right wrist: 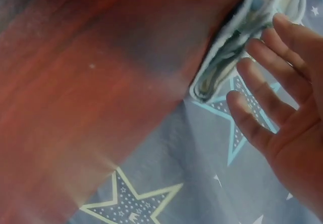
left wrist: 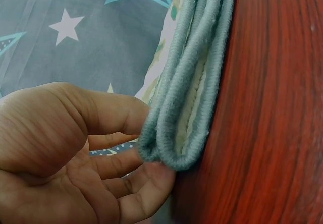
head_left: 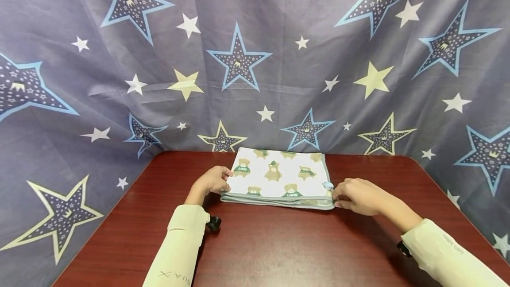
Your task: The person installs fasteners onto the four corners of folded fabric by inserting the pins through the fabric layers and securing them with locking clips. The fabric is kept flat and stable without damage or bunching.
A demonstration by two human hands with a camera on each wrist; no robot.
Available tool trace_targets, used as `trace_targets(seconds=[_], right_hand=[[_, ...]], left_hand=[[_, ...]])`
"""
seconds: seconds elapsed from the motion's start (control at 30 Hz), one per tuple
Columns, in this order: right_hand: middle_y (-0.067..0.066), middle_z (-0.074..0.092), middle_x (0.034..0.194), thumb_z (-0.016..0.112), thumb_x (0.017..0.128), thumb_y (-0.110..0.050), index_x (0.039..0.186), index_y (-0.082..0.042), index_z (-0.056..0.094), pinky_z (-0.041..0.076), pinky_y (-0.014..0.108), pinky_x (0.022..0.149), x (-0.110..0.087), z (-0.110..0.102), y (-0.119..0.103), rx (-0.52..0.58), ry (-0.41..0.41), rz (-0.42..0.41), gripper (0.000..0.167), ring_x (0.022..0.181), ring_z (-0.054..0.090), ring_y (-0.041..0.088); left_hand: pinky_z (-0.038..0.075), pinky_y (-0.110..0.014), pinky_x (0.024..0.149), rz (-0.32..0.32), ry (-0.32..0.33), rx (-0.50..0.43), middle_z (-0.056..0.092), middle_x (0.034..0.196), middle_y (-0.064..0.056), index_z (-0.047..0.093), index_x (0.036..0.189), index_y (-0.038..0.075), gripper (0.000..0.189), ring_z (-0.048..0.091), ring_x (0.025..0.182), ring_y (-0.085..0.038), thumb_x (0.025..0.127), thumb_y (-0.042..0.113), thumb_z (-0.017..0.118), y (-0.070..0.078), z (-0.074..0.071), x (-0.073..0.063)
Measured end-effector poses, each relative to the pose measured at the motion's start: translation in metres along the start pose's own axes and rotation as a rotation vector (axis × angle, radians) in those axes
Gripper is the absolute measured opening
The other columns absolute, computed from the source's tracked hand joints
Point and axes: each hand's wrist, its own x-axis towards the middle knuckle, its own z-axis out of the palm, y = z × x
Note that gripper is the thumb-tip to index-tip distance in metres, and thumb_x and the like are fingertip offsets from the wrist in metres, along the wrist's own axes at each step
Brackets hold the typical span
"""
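Note:
A folded blanket (head_left: 260, 176) with a bear print and grey-green edging lies near the far edge of the table. At its left side, my left hand (head_left: 213, 180) pinches the corner. In the left wrist view the thumb meets the top of the folded edging (left wrist: 186, 82), while the fingertips (left wrist: 159, 176) lie against the rounded fold below. My right hand (head_left: 360, 196) is at the right side, fingertips by the corner near a small light-blue piece (head_left: 328, 185). Its fingers (right wrist: 260, 90) are spread and relaxed beside the blanket's layered edge (right wrist: 217, 72) in the right wrist view.
The dark red wooden table (head_left: 255, 247) stretches in front of the blanket. A grey-blue curtain (head_left: 255, 101) with stars hangs right behind the table and along both sides. Dark straps (head_left: 214, 223) show at both wrists, by the cream sleeves (head_left: 177, 245).

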Motion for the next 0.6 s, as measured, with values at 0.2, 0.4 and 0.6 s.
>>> trace_targets(seconds=[0.2,0.4,0.6], right_hand=[[-0.019,0.068,0.089,0.077,0.091,-0.021,0.094,-0.021,0.076,0.053,0.036,0.072,0.001,-0.014,0.003,0.033,0.002,0.057,0.004,0.081,0.064,0.008],[-0.017,0.068,0.093,0.074,0.094,-0.021,0.098,-0.019,0.076,0.054,0.038,0.076,0.007,-0.022,0.002,0.068,0.06,0.084,0.005,0.086,0.065,0.009],[-0.01,0.07,0.098,0.073,0.095,-0.02,0.102,-0.017,0.075,0.053,0.04,0.081,0.018,-0.02,-0.001,0.064,0.139,0.09,0.008,0.091,0.066,0.011]], left_hand=[[0.06,-0.038,0.063,0.003,-0.002,0.009,0.061,0.107,-0.018,0.066,0.118,-0.004,0.048,0.059,0.096,-0.027,0.071,-0.011,0.075,-0.003,0.002,0.003],[0.059,-0.037,0.062,0.02,-0.01,0.038,0.062,0.107,-0.018,0.066,0.116,-0.003,0.046,0.06,0.094,-0.027,0.072,-0.009,0.075,-0.002,0.001,0.002],[0.058,-0.039,0.073,0.066,0.051,0.137,0.066,0.105,-0.017,0.066,0.116,-0.002,0.041,0.063,0.093,-0.027,0.077,0.003,0.078,0.007,-0.006,0.001]])
